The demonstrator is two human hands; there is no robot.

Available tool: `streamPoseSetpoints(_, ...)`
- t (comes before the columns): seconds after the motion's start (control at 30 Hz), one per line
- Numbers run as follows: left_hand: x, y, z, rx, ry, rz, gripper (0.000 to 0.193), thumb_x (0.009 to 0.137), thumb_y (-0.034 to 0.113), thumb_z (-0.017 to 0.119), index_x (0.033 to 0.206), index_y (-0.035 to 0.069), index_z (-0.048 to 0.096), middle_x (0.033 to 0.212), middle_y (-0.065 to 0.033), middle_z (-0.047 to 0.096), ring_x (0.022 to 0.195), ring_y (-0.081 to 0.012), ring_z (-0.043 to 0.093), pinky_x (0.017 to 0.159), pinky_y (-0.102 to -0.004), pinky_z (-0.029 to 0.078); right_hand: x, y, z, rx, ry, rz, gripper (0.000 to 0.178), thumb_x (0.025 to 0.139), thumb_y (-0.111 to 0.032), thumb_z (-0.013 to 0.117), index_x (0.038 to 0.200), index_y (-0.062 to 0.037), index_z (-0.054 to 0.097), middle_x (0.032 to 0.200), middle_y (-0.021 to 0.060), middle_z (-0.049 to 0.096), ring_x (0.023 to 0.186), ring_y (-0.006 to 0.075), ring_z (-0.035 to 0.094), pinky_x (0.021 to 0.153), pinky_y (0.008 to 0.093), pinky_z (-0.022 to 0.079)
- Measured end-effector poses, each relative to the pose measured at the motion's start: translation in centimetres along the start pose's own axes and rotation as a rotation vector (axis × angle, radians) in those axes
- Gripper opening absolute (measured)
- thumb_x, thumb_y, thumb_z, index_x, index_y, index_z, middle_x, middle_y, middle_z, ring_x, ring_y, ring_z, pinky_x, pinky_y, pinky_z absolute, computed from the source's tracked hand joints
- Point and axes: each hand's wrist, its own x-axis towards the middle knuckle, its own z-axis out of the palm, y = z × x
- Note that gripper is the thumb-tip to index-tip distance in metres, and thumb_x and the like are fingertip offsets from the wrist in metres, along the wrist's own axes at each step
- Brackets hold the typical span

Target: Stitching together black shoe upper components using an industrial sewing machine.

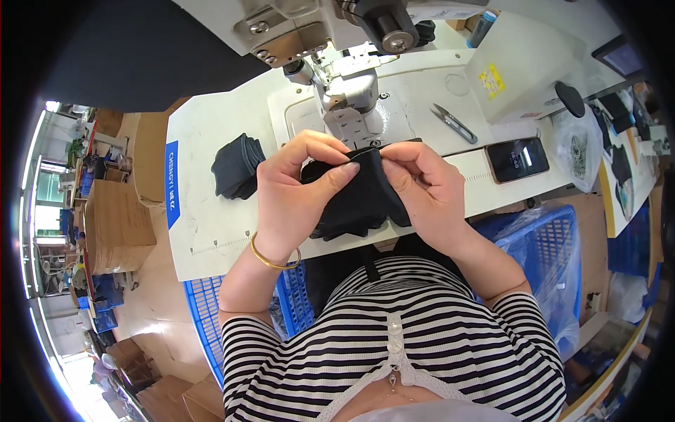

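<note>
Just in front of the sewing machine (349, 91), both my hands pinch the upper edge of a black fabric piece (362, 186). My left hand (302, 183) has thumb and fingertips closed on it. Close beside, my right hand (425, 186) grips the same edge between thumb and fingers. The cloth hangs down between the hands at the table's front edge, over more dark fabric whose layers I cannot tell apart. To the left on the table lies a small stack of dark cut fabric pieces (239, 167).
Thread snips (454, 123) and a phone (517, 160) lie on the white table (211, 243) to the right. A plastic bag (578, 151) hangs by the right end. Blue baskets (204, 309) stand below the table edge. Cardboard boxes (119, 225) are on the floor at left.
</note>
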Motion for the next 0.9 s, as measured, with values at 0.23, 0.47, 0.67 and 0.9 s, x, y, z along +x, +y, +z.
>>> streamPoseSetpoints(0.23, 0.1, -0.4, 0.2, -0.084, 0.013, -0.011, 0.011, 0.077, -0.004, 0.077, 0.083, 0.0, 0.068, 0.093, -0.0064, 0.068, 0.087, -0.0112, 0.061, 0.079, -0.0234, 0.048, 0.0, -0.2, -0.1, -0.049, -0.004, 0.025, 0.014, 0.097, -0.005, 0.06, 0.109, 0.0032, 0.061, 0.085, 0.0052, 0.067, 0.076, 0.0049, 0.06, 0.067, 0.0201, 0.049)
streamPoseSetpoints(0.47, -0.1, 0.0, 0.6, -0.082, 0.038, -0.011, 0.011, 0.078, -0.005, 0.076, 0.085, 0.0, 0.068, 0.093, -0.0057, 0.069, 0.087, -0.0106, 0.062, 0.08, -0.023, 0.049, 0.1, -0.2, 0.3, -0.198, 0.065, -0.116, 0.011, 0.093, -0.004, 0.064, 0.103, 0.0017, 0.064, 0.077, 0.0086, 0.068, 0.064, 0.0094, 0.063, 0.059, 0.0236, 0.05)
streamPoseSetpoints(0.67, 0.4, 0.3, 1.0, 0.04, -0.031, 0.027, 0.014, 0.082, 0.0, 0.074, 0.097, 0.0, 0.072, 0.091, -0.0033, 0.069, 0.085, -0.0091, 0.062, 0.079, -0.022, 0.049, 0.2, 0.0, 0.2, -0.319, 0.1, -0.207, 0.01, 0.092, -0.005, 0.065, 0.101, -0.0001, 0.064, 0.074, 0.0096, 0.066, 0.058, 0.0136, 0.062, 0.054, 0.0251, 0.047)
streamPoseSetpoints(0.9, 0.2, 0.0, 1.4, 0.016, -0.006, 0.049, 0.012, 0.083, 0.0, 0.074, 0.095, -0.001, 0.072, 0.086, -0.0031, 0.068, 0.081, -0.009, 0.061, 0.074, -0.0218, 0.048, 0.2, 0.0, 0.4, -0.334, 0.108, -0.225, 0.01, 0.091, -0.004, 0.065, 0.1, -0.0002, 0.064, 0.07, 0.009, 0.064, 0.055, 0.0138, 0.059, 0.051, 0.0257, 0.045)
